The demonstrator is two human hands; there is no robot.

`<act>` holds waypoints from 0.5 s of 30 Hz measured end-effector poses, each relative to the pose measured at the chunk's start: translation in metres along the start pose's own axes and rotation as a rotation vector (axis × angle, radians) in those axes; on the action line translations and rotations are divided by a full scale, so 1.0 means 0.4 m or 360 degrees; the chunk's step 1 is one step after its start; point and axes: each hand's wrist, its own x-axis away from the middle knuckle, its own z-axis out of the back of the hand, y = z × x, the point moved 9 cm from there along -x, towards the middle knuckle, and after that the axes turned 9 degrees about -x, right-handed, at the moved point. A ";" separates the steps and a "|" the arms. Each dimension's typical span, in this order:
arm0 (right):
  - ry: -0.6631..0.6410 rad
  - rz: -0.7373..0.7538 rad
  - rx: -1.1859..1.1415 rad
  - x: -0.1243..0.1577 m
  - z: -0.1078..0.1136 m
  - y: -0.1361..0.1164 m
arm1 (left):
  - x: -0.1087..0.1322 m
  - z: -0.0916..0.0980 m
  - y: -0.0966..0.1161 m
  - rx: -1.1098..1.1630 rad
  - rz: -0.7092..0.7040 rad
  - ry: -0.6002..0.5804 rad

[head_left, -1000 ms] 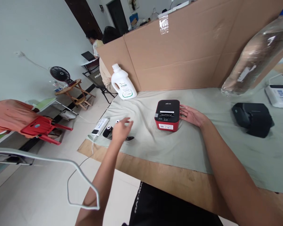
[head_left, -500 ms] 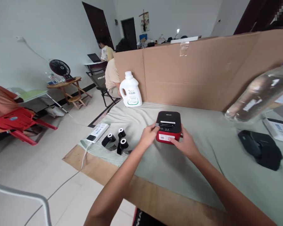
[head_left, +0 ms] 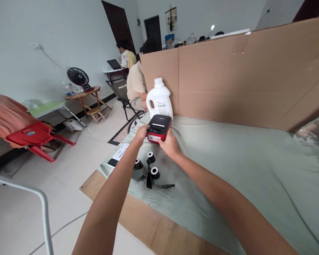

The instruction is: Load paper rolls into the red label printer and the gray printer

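Note:
A small red and black label printer (head_left: 159,127) sits on the grey-green cloth (head_left: 228,159) near the table's far left. My left hand (head_left: 141,133) grips its left side and my right hand (head_left: 170,143) grips its front right corner. Just in front of it lie three black label rolls (head_left: 149,165) with white cores and loose black strips. A white detergent jug (head_left: 159,98) stands right behind the printer against the cardboard wall (head_left: 241,78).
A white power strip (head_left: 119,156) lies at the table's left edge. A clear plastic bottle (head_left: 313,127) shows at the far right. Two people sit beyond the cardboard at the left. A red chair (head_left: 34,136), a fan and a small wooden table stand on the floor.
My left hand left the rolls and joined my right hand on the printer. Both hands have carried it away to the left, up to the jug. The view swung right to left.

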 end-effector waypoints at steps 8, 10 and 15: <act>0.0055 -0.0087 0.0387 -0.006 -0.010 -0.007 | -0.033 -0.009 -0.077 0.0112 0.0109 0.0080; 0.0053 -0.0110 0.0400 -0.012 -0.004 -0.009 | -0.033 -0.015 -0.073 0.0133 0.0111 0.0117; 0.0035 -0.0124 0.0300 -0.021 0.004 -0.004 | -0.018 -0.026 -0.059 0.0104 0.0093 0.0187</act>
